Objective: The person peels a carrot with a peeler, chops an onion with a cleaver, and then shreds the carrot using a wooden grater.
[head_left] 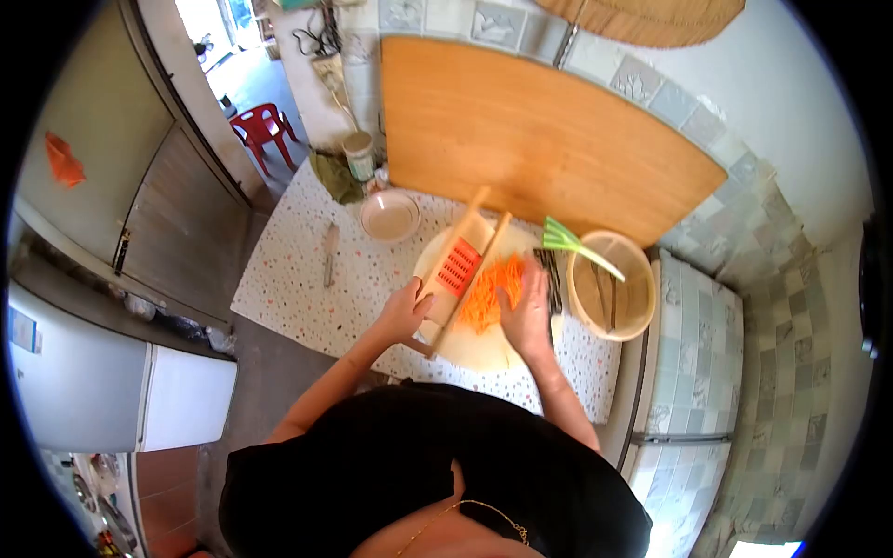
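Note:
My left hand [406, 311] is closed around the near end of a wooden grater [458, 267] with a red slotted panel. The grater lies tilted over a pale round cutting board [477, 353]. On the board to its right is a heap of shredded carrot [490, 296]. My right hand [530, 314] is at the heap's right side, fingers stretched out and thumb apart, against the shreds. Just past the right hand lies a dark-handled utensil [555, 290], partly hidden by it.
A leek-like green stalk [581, 246] rests across the rim of a beige tub [638, 327] holding thin sticks. A knife [330, 253], a white bowl [391, 218] and a jar [359, 156] stand left on the speckled counter [288, 279]. A large wooden panel [521, 130] leans behind.

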Demonstrator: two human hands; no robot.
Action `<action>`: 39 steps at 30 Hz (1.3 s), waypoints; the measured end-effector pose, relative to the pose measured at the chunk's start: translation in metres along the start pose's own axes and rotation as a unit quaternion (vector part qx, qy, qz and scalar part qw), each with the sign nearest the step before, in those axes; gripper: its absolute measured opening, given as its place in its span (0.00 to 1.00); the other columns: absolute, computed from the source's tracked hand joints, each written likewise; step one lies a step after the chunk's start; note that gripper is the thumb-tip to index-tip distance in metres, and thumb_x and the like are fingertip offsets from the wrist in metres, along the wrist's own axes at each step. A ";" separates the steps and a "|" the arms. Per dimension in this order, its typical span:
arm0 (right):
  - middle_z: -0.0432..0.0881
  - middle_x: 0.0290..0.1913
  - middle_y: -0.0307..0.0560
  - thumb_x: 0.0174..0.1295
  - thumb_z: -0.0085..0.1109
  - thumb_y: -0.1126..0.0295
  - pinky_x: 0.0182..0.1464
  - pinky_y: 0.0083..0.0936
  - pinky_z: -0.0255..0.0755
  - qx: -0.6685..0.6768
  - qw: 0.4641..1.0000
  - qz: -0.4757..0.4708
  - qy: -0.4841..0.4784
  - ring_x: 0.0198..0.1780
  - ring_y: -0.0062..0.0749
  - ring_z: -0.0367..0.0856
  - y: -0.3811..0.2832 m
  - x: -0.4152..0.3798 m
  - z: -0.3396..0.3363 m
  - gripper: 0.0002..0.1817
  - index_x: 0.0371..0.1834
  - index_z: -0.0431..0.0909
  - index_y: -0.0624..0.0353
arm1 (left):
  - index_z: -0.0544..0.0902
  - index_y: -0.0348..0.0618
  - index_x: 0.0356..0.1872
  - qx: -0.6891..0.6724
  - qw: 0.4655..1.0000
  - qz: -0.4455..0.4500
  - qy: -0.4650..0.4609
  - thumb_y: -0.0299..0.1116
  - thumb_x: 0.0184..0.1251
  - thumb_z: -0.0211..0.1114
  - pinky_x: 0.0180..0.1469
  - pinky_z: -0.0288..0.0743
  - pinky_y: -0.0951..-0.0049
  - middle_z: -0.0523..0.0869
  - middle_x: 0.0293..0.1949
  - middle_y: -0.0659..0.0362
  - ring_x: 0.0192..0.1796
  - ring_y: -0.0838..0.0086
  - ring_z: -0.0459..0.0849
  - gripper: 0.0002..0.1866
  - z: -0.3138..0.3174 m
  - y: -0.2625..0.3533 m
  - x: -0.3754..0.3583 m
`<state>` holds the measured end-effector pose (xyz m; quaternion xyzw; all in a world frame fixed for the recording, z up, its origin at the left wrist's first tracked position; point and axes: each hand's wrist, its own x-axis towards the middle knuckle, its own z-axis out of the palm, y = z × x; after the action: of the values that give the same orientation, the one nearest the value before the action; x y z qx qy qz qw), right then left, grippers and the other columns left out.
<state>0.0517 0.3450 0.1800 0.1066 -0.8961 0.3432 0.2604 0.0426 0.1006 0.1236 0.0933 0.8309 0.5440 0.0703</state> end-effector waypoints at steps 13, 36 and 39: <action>0.77 0.25 0.51 0.63 0.60 0.64 0.27 0.38 0.72 -0.187 0.888 -0.411 -0.092 0.27 0.46 0.80 -0.137 0.221 -0.073 0.12 0.33 0.70 0.58 | 0.71 0.40 0.58 0.471 0.735 0.367 0.321 0.34 0.53 0.72 0.54 0.72 0.60 0.77 0.59 0.50 0.53 0.58 0.78 0.30 -0.261 0.183 -0.037; 0.84 0.27 0.54 0.65 0.53 0.47 0.30 0.33 0.78 0.108 0.980 -0.057 0.157 0.22 0.39 0.83 -0.408 0.668 0.006 0.29 0.38 0.81 0.71 | 0.74 0.37 0.42 -0.230 0.839 -0.090 0.485 0.28 0.71 0.57 0.28 0.73 0.79 0.84 0.32 0.58 0.28 0.78 0.80 0.06 -0.176 -0.069 -0.143; 0.85 0.28 0.54 0.65 0.53 0.45 0.31 0.32 0.79 0.136 0.980 -0.033 0.142 0.23 0.40 0.84 -0.410 0.680 0.010 0.31 0.41 0.81 0.71 | 0.74 0.38 0.43 -0.228 0.858 -0.061 0.457 0.29 0.71 0.58 0.32 0.74 0.80 0.85 0.35 0.57 0.30 0.77 0.82 0.07 -0.188 -0.060 -0.127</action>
<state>-0.3728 0.0260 0.7705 0.1206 -0.7907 0.4651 0.3794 0.1204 -0.1196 0.1456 -0.2351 0.6263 0.6943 -0.2653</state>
